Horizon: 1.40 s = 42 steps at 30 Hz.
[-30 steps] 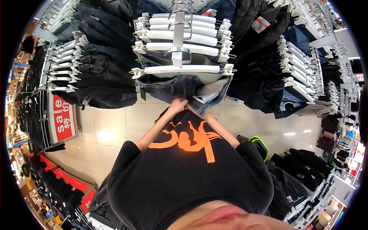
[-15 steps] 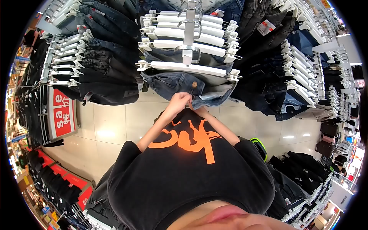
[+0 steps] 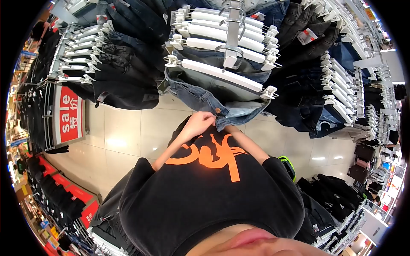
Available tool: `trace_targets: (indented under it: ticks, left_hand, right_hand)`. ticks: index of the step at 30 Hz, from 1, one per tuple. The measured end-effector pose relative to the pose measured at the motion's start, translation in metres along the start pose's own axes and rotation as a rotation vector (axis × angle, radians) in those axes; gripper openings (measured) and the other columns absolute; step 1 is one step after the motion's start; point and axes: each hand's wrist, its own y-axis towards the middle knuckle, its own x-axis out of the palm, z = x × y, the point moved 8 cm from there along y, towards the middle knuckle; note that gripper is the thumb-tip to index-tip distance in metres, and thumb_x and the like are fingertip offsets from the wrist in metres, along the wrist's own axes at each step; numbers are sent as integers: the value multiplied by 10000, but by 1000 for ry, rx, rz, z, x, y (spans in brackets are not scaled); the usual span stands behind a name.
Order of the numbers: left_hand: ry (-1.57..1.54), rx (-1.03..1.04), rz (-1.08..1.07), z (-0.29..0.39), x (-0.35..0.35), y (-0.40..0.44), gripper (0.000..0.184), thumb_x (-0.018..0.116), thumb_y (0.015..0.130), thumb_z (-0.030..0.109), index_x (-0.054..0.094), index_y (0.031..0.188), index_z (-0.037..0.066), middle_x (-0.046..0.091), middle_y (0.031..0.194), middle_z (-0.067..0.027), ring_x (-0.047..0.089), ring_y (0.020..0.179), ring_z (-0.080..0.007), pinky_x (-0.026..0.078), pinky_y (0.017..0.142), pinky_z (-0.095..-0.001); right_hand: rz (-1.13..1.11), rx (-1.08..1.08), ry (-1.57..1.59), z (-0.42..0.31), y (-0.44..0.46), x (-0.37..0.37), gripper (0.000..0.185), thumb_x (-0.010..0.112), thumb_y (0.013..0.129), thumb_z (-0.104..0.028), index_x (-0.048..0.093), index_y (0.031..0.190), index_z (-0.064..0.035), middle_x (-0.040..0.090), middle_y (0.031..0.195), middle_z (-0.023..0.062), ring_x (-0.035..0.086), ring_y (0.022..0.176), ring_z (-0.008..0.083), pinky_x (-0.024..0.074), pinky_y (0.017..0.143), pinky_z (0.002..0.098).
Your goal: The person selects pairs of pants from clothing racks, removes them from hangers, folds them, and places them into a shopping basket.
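Observation:
Blue jeans [image 3: 192, 97] hang by the waistband from the front white clip hanger [image 3: 222, 75] on a metal rail arm [image 3: 232, 38]. My left hand [image 3: 201, 123] has its fingers closed at the front of the waistband, just below the brass button [image 3: 218, 110]. Close to it on the right, my right hand [image 3: 229, 128] is at the jeans' loose front flap; the flap covers most of its fingers. The waistband sags open toward me, showing the lighter inside cloth.
Dark trousers on white hangers [image 3: 83, 53] hang at the left, and more jeans [image 3: 299, 98] at the right. A red sale sign [image 3: 70, 114] stands left. Tiled floor [image 3: 124, 128] shows below the racks. Black clothes [image 3: 329, 200] hang at lower right.
The front hanger has tilted, its right end lower, and the waistband has opened wider toward me. The racks have shifted in view. My left hand has stayed by the button.

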Motion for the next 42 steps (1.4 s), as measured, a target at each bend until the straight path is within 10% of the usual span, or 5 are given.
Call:
trace_targets:
  ticks: [7, 9, 14, 30, 42]
  left_hand:
    - [-40, 464, 754, 49, -125, -44, 108, 583, 781, 70, 556, 872, 18, 529, 795, -11, 490, 693, -91, 412, 622, -225]
    - [193, 545, 1027, 66, -153, -58, 578, 704, 686, 114, 401, 1174, 52, 465, 1057, -90, 506, 869, -183, 428, 733, -283]
    - [308, 704, 837, 69, -154, -5, 579, 667, 689, 125, 381, 1173, -12, 479, 1077, -190, 501, 980, -308, 402, 825, -325]
    - [-30, 703, 973, 24, -163, -8, 123, 388, 737, -25, 476, 823, -23, 495, 677, -147, 503, 622, -228, 407, 601, -293]
    - [-291, 494, 956, -40, -147, -11, 164, 354, 749, 24, 507, 772, -30, 464, 636, -16, 405, 625, -77, 350, 562, -227]
  right_hand:
    - [-578, 47, -122, -106, -38, -60, 239, 509, 840, -215, 538, 1002, -43, 597, 919, 133, 576, 805, 281, 442, 731, 340]
    - [-364, -148, 120, -183, -31, -108, 240, 539, 824, -215, 531, 996, -47, 587, 888, 115, 571, 804, 285, 439, 715, 342]
    - [653, -600, -676, -254, 29, -154, 377, 629, 732, -230, 491, 1045, -72, 534, 886, 74, 520, 848, 242, 406, 716, 369]
    - [66, -503, -870, -245, 137, -112, 410, 564, 729, -445, 540, 696, -37, 561, 580, 111, 580, 577, 276, 451, 506, 344]
    - [718, -772, -436, -263, 46, -143, 438, 704, 635, -261, 539, 993, -70, 545, 956, 89, 529, 890, 263, 425, 784, 354]
